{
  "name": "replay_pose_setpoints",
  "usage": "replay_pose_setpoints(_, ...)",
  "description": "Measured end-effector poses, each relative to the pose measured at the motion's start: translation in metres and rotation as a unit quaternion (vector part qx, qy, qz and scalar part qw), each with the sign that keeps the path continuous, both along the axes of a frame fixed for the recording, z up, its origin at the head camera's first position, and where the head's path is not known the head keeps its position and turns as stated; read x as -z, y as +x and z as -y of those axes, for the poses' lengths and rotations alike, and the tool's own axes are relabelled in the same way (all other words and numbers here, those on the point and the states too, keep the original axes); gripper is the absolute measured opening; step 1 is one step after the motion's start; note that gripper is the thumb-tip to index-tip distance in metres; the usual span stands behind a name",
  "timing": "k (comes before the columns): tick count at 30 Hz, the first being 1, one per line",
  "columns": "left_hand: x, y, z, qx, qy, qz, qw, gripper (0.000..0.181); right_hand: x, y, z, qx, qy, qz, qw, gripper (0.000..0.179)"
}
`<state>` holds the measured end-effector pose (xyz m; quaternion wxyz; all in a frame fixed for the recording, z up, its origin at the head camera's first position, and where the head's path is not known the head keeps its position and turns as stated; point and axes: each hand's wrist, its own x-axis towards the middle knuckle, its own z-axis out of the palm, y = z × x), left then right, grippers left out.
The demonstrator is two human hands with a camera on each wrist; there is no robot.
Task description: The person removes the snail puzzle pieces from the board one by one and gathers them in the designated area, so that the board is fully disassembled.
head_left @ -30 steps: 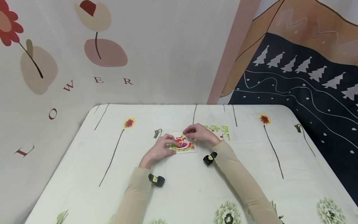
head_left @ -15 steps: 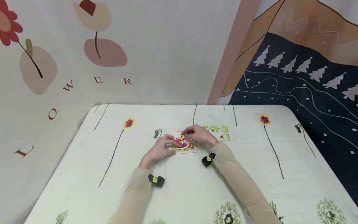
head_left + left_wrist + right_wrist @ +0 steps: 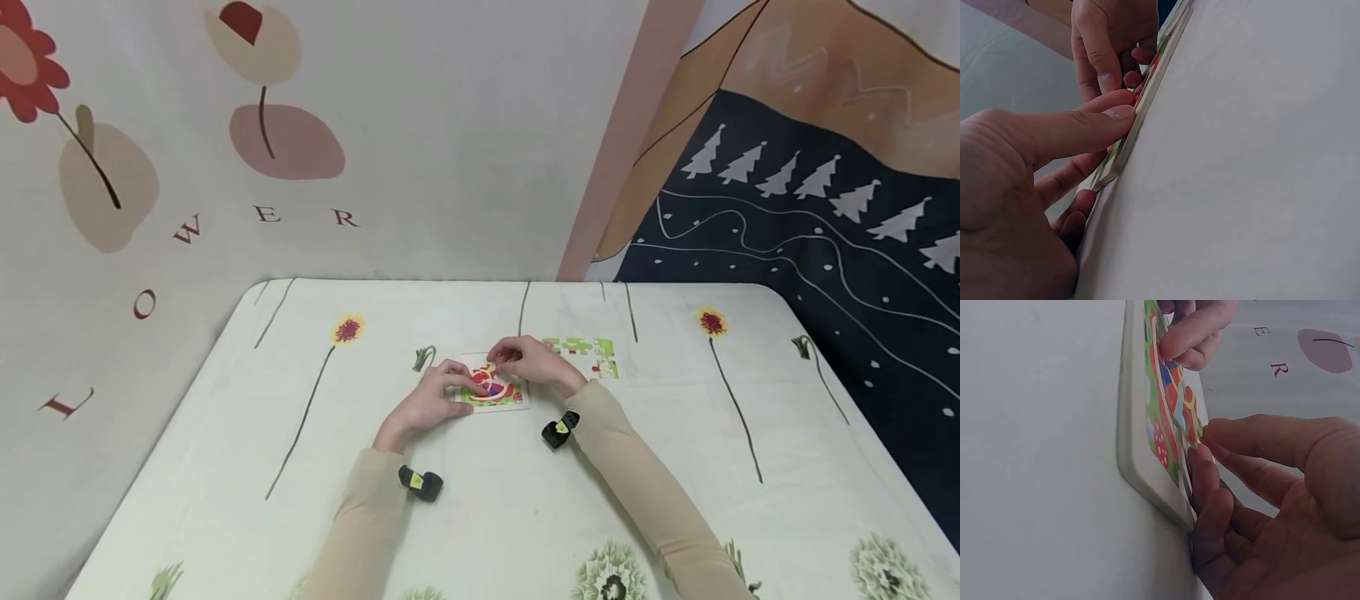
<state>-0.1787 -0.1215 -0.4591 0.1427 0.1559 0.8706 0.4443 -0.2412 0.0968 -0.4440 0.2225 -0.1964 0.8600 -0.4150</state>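
A small jigsaw puzzle board with a white border lies on the table, its picture red, blue and green. At its left side my left hand holds it, thumb by the near corner and a finger reaching onto the picture. My right hand is over the board's far right part. Between thumb and fingers it pinches a puzzle piece with a yellow-green edge, which sits tilted above the neighbouring pieces in the right wrist view. The right hand hides the board's upper right corner.
Several loose green and white puzzle pieces lie just right of the board, partly behind the right hand. The tablecloth is white with printed flowers. A printed curtain hangs behind the table's far edge.
My right hand has shifted very slightly left over the board, still pinching the piece. The left hand stays in place on the board.
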Motion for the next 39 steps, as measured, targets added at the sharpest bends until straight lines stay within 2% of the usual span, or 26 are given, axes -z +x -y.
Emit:
replay_pose_setpoints(16, 0.0, 0.001, -0.001, -0.007, -0.001, 0.003, 1.0, 0.026, -0.001, 0.005, -0.001, 0.012, -0.043, -0.009, 0.9989, 0.021)
replay_pose_setpoints(24, 0.001, 0.0, -0.001, -0.003, 0.003, 0.004, 1.0, 0.028, -0.002, 0.008, -0.003, 0.032, -0.056, -0.001, 0.9979, 0.019)
replay_pose_setpoints(39, 0.0, 0.001, -0.002, 0.004, 0.002, -0.008, 1.0, 0.027, -0.004, 0.012, -0.014, 0.025, -0.102, -0.015, 0.9943, 0.021)
